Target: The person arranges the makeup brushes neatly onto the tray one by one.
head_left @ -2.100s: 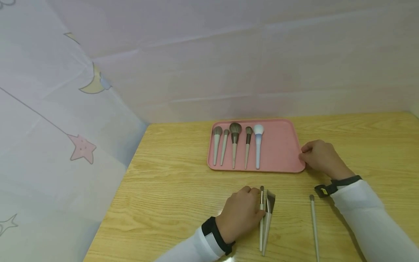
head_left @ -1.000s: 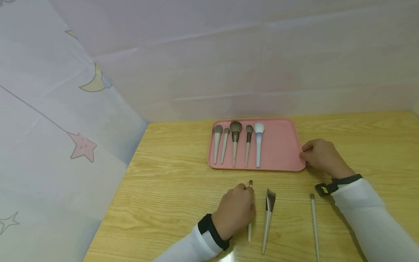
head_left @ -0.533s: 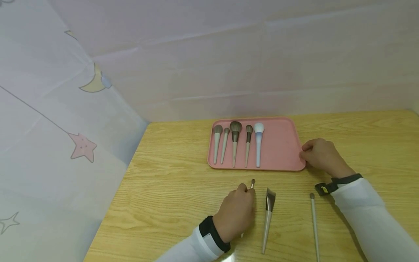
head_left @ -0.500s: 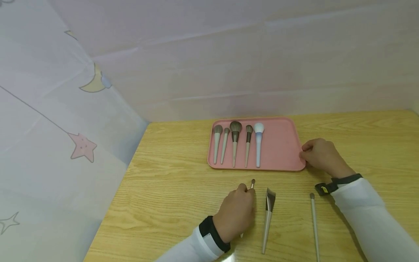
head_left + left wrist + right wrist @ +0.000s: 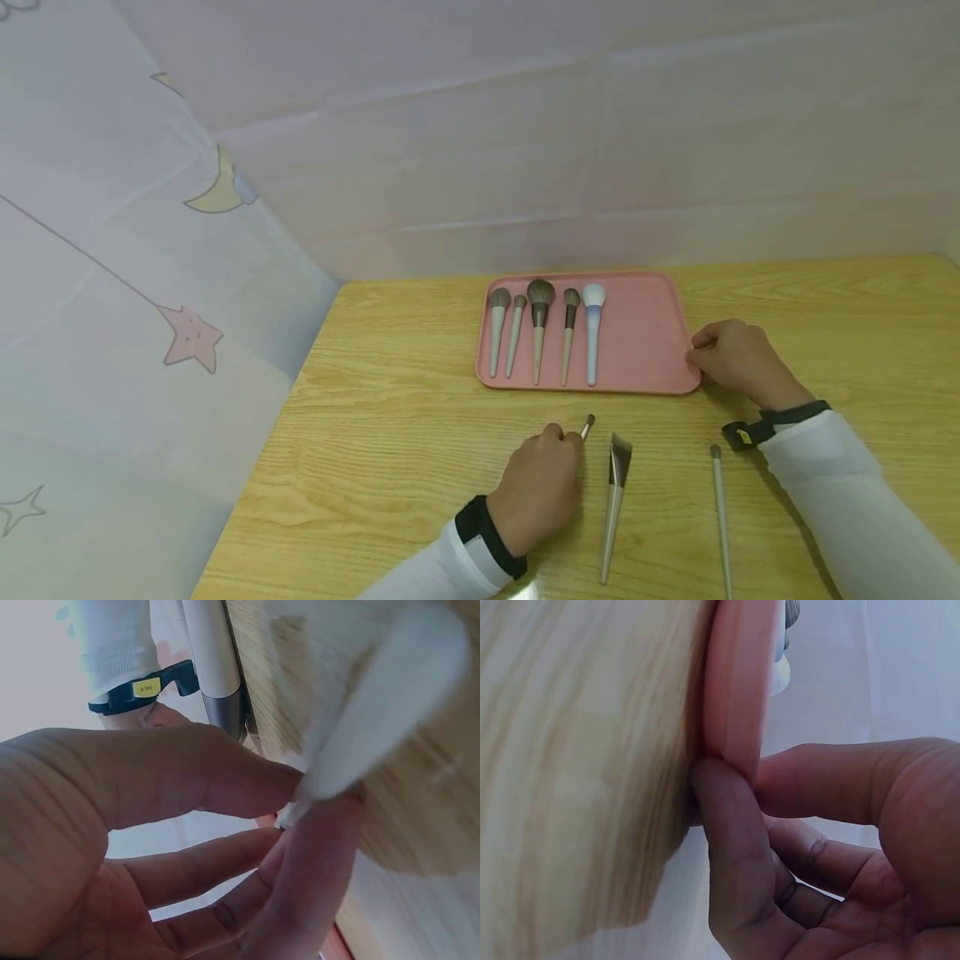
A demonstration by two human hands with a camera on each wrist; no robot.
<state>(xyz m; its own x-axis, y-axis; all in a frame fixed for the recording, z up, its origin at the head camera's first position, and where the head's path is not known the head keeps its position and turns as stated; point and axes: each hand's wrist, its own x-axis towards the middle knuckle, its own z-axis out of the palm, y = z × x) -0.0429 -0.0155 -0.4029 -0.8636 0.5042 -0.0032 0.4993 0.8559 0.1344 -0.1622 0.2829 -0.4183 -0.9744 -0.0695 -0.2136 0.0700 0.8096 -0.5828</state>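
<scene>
My left hand (image 5: 540,483) pinches a slim makeup brush (image 5: 589,422) between thumb and forefinger, low over the table. Only its small dark bristle tip and part of the ferrule show in the head view; the hand covers the rest. The left wrist view shows its pale handle (image 5: 390,705), blurred. At the pink tray (image 5: 645,358), my right hand (image 5: 738,358) grips the right edge, with the thumb and a finger on the rim (image 5: 739,690) in the right wrist view. Several makeup brushes lie side by side on the tray's left half, among them a white-tipped one (image 5: 592,333).
A flat angled brush (image 5: 615,500) lies on the wooden table (image 5: 375,417) just right of my left hand. Farther right, a thin long-handled brush (image 5: 720,517) lies beside my right sleeve (image 5: 862,500). A pale wall cloth (image 5: 525,167) rises behind the table.
My left hand has drawn the slim brush leftward from beside the angled brush, then turned it so its tip leans right. My right hand stays at the tray's edge.
</scene>
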